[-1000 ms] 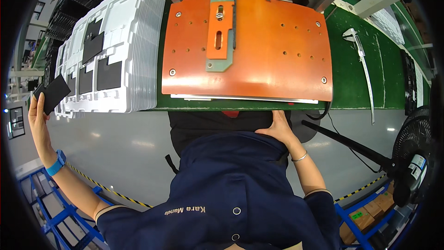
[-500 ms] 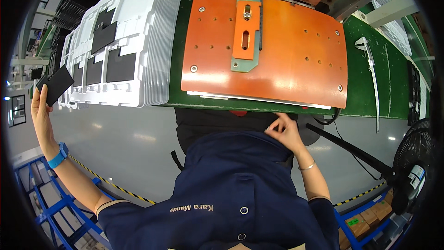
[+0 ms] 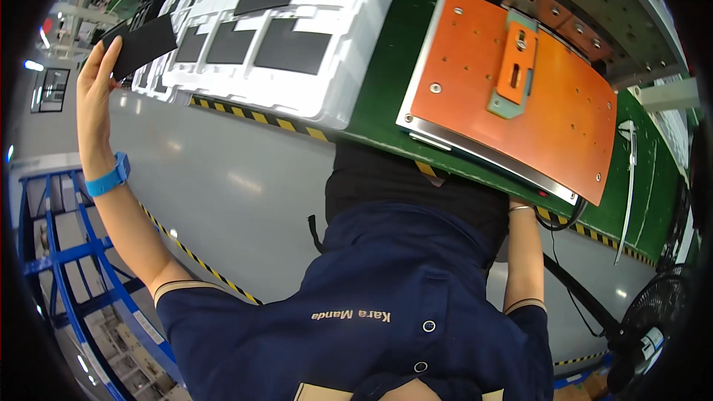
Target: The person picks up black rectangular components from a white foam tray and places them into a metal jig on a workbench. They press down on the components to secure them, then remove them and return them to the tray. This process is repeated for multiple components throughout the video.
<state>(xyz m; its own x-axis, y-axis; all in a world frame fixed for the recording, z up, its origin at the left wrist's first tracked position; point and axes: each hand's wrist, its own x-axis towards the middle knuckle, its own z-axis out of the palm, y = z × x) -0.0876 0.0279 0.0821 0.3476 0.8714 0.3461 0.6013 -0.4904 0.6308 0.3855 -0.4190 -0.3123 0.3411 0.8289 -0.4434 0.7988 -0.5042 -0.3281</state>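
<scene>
My left hand (image 3: 96,96) is raised at the far left, its fingers and thumb closed on one end of a flat black rectangular piece (image 3: 146,44). The piece is held up and tilted beside a stack of white moulded trays (image 3: 364,37). Similar black pieces (image 3: 293,46) with notched corners lie in the top tray's pockets. My right forearm (image 3: 524,252), with a bracelet at the wrist, reaches to the front edge of the table below the orange fixture plate (image 3: 564,122). The table edge hides the right hand's fingers.
On the fixture plate sits a slotted orange block (image 3: 515,67) beneath a metal frame (image 3: 594,18). A caliper (image 3: 631,171) lies on the green table (image 3: 375,115) at the right. A black fan (image 3: 653,312) stands at lower right, a blue rack (image 3: 56,252) at lower left.
The view has turned, so the table now slants down to the right. My right hand has gone from in front of my waist to under the table edge. The left still grips the black piece.
</scene>
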